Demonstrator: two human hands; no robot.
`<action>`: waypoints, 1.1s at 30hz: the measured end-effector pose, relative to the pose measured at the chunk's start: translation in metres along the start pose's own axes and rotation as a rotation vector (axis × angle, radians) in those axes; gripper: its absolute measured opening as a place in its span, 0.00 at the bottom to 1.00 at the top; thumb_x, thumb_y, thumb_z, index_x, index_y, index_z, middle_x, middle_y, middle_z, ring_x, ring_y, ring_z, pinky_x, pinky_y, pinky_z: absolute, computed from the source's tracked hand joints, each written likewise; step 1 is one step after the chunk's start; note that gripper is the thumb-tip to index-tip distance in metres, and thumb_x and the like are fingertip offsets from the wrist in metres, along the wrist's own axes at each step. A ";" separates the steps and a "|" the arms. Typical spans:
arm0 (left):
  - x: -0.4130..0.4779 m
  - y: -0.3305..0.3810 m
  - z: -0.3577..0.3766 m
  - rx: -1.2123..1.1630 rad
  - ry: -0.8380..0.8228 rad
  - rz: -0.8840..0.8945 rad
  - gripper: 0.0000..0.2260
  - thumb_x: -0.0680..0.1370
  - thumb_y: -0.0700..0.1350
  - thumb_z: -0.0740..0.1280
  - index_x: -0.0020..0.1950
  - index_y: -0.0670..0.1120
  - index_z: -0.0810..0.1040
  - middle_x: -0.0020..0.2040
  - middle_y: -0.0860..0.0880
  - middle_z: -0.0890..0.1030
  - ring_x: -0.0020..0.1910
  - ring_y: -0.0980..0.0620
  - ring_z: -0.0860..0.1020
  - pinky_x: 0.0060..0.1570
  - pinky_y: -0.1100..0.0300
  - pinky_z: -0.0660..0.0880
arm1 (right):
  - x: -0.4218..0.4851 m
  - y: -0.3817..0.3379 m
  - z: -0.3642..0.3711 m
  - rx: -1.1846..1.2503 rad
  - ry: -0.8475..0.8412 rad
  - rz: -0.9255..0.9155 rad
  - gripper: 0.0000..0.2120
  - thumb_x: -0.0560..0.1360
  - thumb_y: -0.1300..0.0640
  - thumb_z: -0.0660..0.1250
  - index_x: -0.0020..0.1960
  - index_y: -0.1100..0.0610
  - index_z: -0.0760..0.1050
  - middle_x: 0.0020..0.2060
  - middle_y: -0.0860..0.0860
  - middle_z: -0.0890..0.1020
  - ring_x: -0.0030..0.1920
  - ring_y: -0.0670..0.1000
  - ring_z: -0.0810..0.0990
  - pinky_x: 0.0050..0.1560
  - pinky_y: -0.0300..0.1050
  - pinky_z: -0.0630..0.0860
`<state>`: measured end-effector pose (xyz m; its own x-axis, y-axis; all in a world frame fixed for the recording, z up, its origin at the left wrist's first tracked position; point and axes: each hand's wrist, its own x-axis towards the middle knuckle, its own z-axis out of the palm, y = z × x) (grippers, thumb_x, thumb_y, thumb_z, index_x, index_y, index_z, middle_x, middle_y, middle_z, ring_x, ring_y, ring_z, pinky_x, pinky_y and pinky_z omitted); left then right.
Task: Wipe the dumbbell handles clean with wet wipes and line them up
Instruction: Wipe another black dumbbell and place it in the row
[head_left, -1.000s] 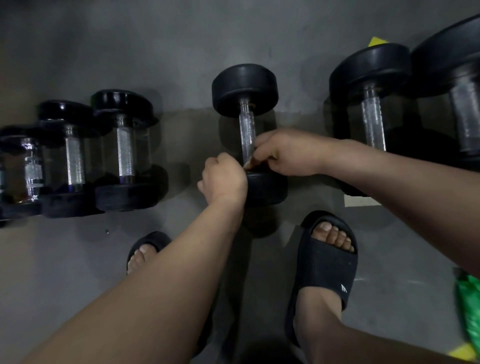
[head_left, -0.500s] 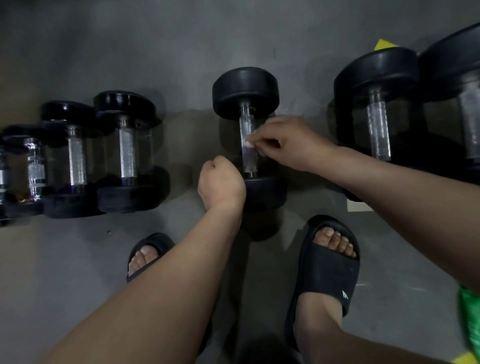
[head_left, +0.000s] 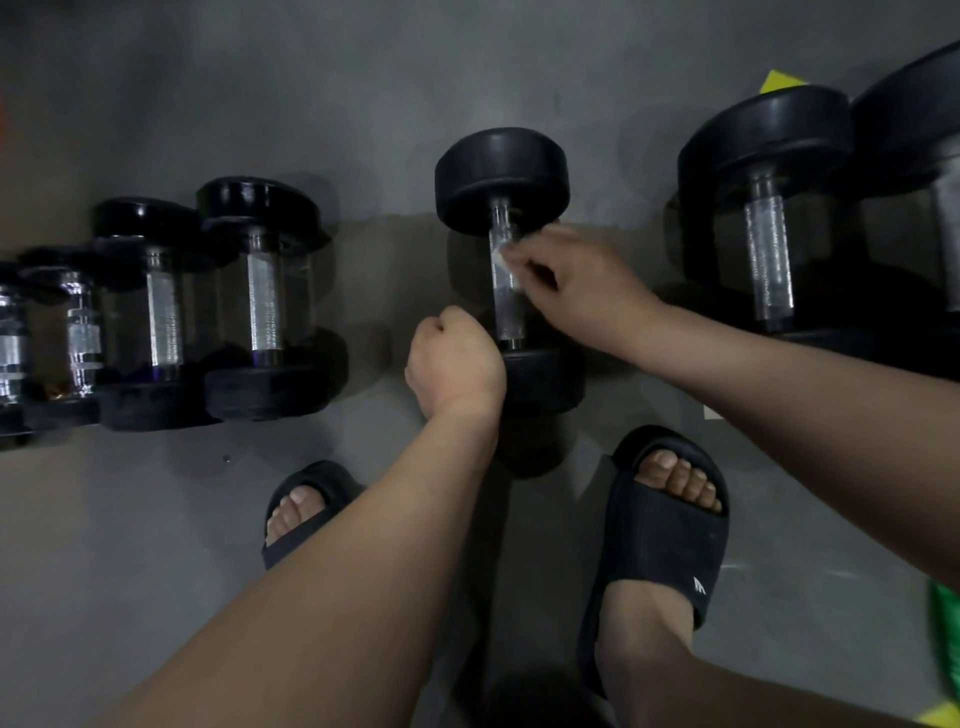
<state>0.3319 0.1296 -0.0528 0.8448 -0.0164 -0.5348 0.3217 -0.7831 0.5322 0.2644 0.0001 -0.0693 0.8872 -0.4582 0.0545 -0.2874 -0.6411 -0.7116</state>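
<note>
Grey floor (head_left: 156, 545); dumbbell (head_left: 506, 312) lies lengthwise away; right hand (head_left: 587, 291) pinches wipe (head_left: 500, 258); left hand (head_left: 457, 364) fisted.

Both forearms are bare: the left runs up from the bottom, the right slants in from the right side. Left hand (head_left: 456, 358) is balled into a fist, back of the hand up. Right hand (head_left: 582, 283) pinches a little white wipe (head_left: 503, 262) in its fingertips.

Dim light falls on a grey concrete floor (head_left: 156, 571). A yellow patch (head_left: 782, 83) shows at 1 o'clock, a green object (head_left: 943, 639) at 4 o'clock.
</note>
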 end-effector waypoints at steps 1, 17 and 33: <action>0.000 0.000 -0.001 -0.012 0.009 -0.010 0.16 0.82 0.44 0.54 0.55 0.41 0.81 0.50 0.45 0.76 0.50 0.45 0.70 0.42 0.61 0.57 | -0.006 -0.001 -0.001 0.009 -0.050 -0.018 0.16 0.82 0.49 0.61 0.52 0.59 0.82 0.42 0.55 0.79 0.42 0.54 0.79 0.46 0.53 0.77; 0.006 -0.002 -0.011 -0.132 0.020 -0.048 0.17 0.79 0.45 0.56 0.48 0.40 0.84 0.52 0.42 0.83 0.53 0.40 0.77 0.49 0.56 0.68 | 0.021 -0.008 0.009 0.121 0.126 0.254 0.07 0.79 0.56 0.67 0.45 0.59 0.78 0.38 0.53 0.82 0.39 0.51 0.80 0.42 0.49 0.76; 0.007 0.001 -0.051 -0.160 -0.040 -0.157 0.19 0.82 0.46 0.52 0.62 0.40 0.78 0.63 0.39 0.78 0.63 0.37 0.74 0.64 0.49 0.69 | 0.024 -0.044 -0.016 0.185 -0.045 0.228 0.07 0.77 0.55 0.70 0.41 0.55 0.79 0.34 0.47 0.81 0.36 0.42 0.81 0.41 0.43 0.80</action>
<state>0.3598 0.1601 -0.0228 0.7624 0.0711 -0.6431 0.5143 -0.6697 0.5357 0.2923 0.0073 -0.0254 0.8233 -0.5475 -0.1498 -0.4142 -0.3992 -0.8180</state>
